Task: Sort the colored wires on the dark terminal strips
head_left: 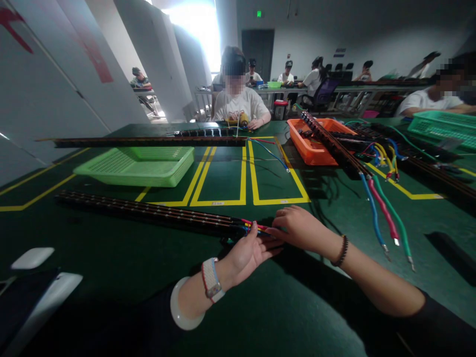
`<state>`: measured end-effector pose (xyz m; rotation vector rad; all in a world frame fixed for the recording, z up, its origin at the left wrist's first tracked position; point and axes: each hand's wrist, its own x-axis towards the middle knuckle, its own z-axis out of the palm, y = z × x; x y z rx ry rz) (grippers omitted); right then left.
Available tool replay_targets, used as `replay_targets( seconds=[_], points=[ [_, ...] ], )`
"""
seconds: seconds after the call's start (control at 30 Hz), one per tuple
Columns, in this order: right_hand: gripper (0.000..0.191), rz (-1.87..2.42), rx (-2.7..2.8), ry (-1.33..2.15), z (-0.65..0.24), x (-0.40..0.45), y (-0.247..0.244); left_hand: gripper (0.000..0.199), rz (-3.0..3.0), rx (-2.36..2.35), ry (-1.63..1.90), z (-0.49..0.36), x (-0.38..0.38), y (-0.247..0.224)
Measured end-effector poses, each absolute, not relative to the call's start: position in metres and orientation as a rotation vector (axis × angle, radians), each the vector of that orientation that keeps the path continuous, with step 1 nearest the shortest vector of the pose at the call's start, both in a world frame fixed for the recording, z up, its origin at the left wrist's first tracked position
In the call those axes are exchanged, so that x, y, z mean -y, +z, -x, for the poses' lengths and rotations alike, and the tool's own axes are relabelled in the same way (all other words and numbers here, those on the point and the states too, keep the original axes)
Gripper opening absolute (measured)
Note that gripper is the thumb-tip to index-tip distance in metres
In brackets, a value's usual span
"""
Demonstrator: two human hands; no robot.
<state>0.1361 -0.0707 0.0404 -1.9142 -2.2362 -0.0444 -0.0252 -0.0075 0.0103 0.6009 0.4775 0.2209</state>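
Observation:
A long black busbar strip with copper-coloured lines lies across the green table in front of me. From its right end come red, yellow and blue wires. My left hand, palm up with a watch at the wrist, has its thumb and fingers closed around these wires from below. Over the wire ends, my right hand reaches in from the right with bent fingers pinching at them. The fingertips and the wire tips partly hide one another.
A light green basket stands behind the strip, under another long strip. At right, an orange basket holds dark parts, and thick blue, red and green cables hang forward. A co-worker sits opposite. White objects lie at left.

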Motion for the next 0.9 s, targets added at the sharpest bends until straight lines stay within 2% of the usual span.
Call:
replay_targets(
  seconds=[0.13,0.3,0.63,0.9],
  points=[
    [0.04,1.971,2.215,0.203,-0.137,0.07,0.041,0.051,-0.626,-0.486,0.201,0.026,0.006,0.009],
    [0.035,2.024,2.031,0.296,-0.145,0.066,0.034,0.059,-0.669,-0.435,0.185,0.025,0.006,0.006],
    [0.037,1.764,1.581,0.322,-0.164,0.043,-0.007,0.05,-0.66,-0.485,0.175,0.024,0.006,0.007],
    [0.042,1.717,1.444,0.515,-0.164,0.043,-0.009,0.041,-0.676,-0.48,0.195,0.024,0.006,0.008]
  ],
)
